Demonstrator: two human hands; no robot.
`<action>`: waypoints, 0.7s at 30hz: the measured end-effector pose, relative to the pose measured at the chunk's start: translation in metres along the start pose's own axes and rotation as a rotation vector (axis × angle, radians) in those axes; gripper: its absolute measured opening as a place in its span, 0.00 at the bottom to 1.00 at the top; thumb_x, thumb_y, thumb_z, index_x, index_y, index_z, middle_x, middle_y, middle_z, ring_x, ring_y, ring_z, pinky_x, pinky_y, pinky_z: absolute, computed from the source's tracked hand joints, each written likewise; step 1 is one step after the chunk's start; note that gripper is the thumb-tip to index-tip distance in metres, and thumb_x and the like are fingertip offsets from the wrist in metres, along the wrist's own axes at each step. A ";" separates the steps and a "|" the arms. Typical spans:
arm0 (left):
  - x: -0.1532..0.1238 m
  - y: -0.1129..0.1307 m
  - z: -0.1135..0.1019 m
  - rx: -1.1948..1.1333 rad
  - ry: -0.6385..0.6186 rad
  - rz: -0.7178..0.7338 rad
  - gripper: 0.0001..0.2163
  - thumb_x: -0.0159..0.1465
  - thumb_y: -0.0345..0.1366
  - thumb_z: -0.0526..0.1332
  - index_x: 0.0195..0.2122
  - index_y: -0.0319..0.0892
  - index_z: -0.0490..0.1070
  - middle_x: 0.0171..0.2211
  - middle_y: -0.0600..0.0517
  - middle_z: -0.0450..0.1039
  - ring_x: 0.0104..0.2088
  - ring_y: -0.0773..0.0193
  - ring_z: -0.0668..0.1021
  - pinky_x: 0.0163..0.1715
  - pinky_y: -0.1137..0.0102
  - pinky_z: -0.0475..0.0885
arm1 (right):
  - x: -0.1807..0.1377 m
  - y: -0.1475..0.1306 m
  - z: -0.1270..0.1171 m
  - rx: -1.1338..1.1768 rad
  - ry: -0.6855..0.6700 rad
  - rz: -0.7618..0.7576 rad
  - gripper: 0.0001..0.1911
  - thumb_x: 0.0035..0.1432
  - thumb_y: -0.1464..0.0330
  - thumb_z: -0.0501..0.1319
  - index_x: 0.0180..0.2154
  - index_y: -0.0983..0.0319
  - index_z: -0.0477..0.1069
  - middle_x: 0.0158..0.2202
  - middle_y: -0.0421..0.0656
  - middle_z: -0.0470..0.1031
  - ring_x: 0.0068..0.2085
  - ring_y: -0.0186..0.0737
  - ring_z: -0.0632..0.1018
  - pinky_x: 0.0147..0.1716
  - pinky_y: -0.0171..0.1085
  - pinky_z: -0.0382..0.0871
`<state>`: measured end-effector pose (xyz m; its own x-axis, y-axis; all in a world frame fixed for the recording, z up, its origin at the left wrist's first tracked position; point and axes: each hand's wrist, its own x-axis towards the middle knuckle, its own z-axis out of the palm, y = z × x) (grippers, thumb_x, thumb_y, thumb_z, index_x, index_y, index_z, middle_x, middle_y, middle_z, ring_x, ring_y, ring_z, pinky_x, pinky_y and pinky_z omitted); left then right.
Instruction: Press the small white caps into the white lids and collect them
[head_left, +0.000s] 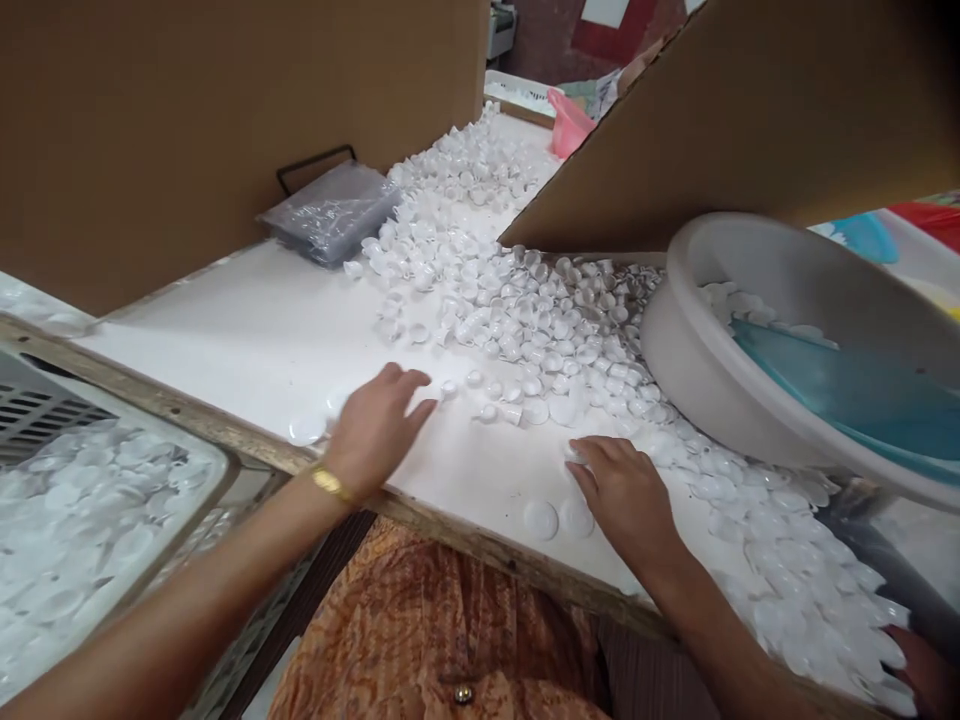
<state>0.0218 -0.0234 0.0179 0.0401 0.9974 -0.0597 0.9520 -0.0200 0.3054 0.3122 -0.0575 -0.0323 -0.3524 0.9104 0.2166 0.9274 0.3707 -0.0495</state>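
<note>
My left hand [382, 425] hovers over the white tabletop with thumb and fingers apart and nothing between them. Just beyond its fingertips are several tiny white cups [491, 388], set slightly away from the main pile. My right hand [626, 490] pinches a small white cup [576, 453] between thumb and fingers, which partly hide it. Beside that hand, two round white saucers [541, 520] lie flat near the table's front edge. A few white pieces [306, 430] rest by my left wrist.
A large heap of tiny white cups [517, 310] spreads across the table, with saucers [795, 560] at right. A grey basin [697, 330] holds a blue-green piece. Cardboard panels [225, 120] flank the table. A plastic-wrapped pack [334, 210] lies behind. A crate [217, 480] of white pieces stands lower left.
</note>
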 end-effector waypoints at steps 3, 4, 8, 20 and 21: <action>0.021 0.014 0.021 0.063 -0.009 0.123 0.13 0.62 0.36 0.51 0.46 0.42 0.68 0.41 0.46 0.69 0.38 0.59 0.73 0.33 0.70 0.65 | 0.002 -0.002 -0.006 0.045 0.064 0.022 0.12 0.61 0.68 0.52 0.40 0.62 0.73 0.39 0.46 0.76 0.41 0.44 0.74 0.40 0.42 0.64; 0.025 0.016 0.025 0.076 -0.022 0.148 0.13 0.62 0.35 0.52 0.45 0.41 0.69 0.39 0.46 0.69 0.38 0.59 0.73 0.33 0.70 0.65 | 0.003 -0.005 -0.010 0.111 0.099 0.067 0.13 0.61 0.67 0.52 0.40 0.62 0.73 0.39 0.46 0.76 0.41 0.44 0.74 0.41 0.41 0.64; 0.018 0.018 0.027 0.049 -0.117 0.221 0.11 0.61 0.34 0.53 0.41 0.39 0.71 0.35 0.46 0.70 0.35 0.59 0.73 0.32 0.69 0.65 | 0.013 -0.022 -0.022 0.642 0.014 0.385 0.14 0.59 0.61 0.53 0.39 0.61 0.71 0.33 0.44 0.76 0.34 0.40 0.77 0.33 0.38 0.69; -0.021 0.012 0.017 -0.487 -0.240 0.013 0.14 0.62 0.40 0.51 0.40 0.41 0.72 0.32 0.50 0.74 0.33 0.63 0.74 0.33 0.71 0.66 | 0.057 -0.102 0.000 1.418 -0.443 0.593 0.09 0.52 0.66 0.57 0.37 0.61 0.63 0.22 0.35 0.70 0.23 0.33 0.75 0.19 0.29 0.67; -0.020 0.011 0.018 -0.543 -0.271 -0.017 0.13 0.61 0.41 0.52 0.38 0.41 0.72 0.29 0.51 0.73 0.30 0.64 0.73 0.30 0.72 0.65 | 0.059 -0.105 0.002 1.417 -0.444 0.593 0.09 0.52 0.66 0.57 0.37 0.61 0.62 0.21 0.34 0.69 0.23 0.32 0.75 0.19 0.29 0.67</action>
<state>0.0370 -0.0449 0.0058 0.1694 0.9429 -0.2869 0.6654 0.1053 0.7390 0.1939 -0.0418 -0.0166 -0.2425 0.8660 -0.4372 0.1696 -0.4059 -0.8981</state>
